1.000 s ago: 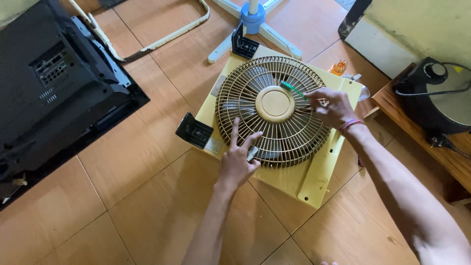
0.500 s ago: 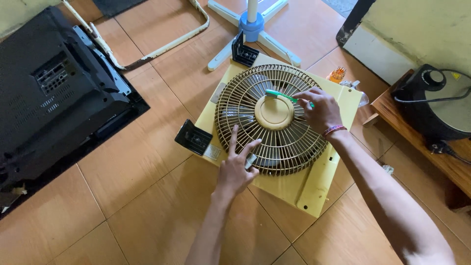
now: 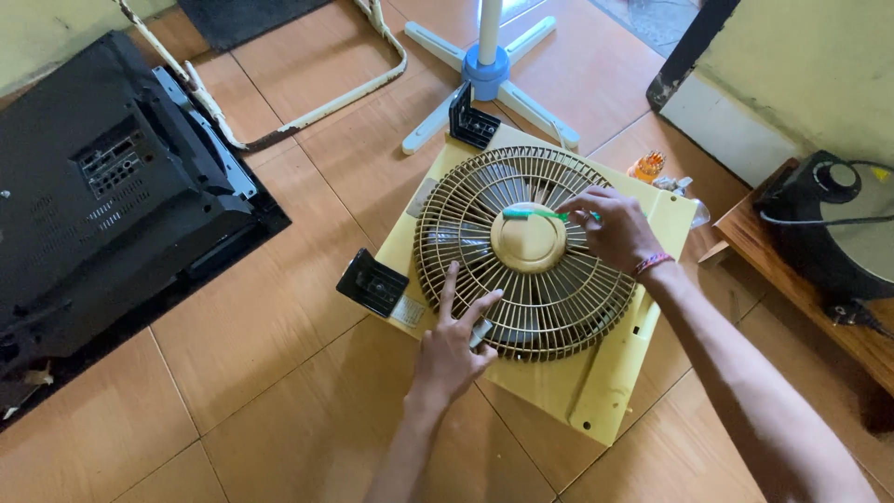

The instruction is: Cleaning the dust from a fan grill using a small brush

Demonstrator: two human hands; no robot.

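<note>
A yellow box fan (image 3: pixel 596 391) lies flat on the tiled floor with its round tan wire grille (image 3: pixel 484 191) facing up. My right hand (image 3: pixel 615 228) grips a green-handled tool (image 3: pixel 533 214) and holds it across the top of the grille's round centre cap (image 3: pixel 528 244). My left hand (image 3: pixel 453 349) rests on the near left rim of the grille, fingers spread, pressing a small grey clip. A black foot (image 3: pixel 372 282) sticks out from the fan's left corner and another (image 3: pixel 470 123) from the far corner.
An old black television (image 3: pixel 102 205) lies face down at the left. A white and blue fan stand (image 3: pixel 487 70) and a bent white tube frame (image 3: pixel 307 102) lie beyond the fan. At the right, a black cooker (image 3: pixel 829 224) sits on a wooden bench (image 3: pixel 838 335). A small orange object (image 3: pixel 646 166) lies near the wall.
My right hand has moved left over the grille, bringing the green tool from the upper right rim to the centre cap. My left hand has stayed on the near rim.
</note>
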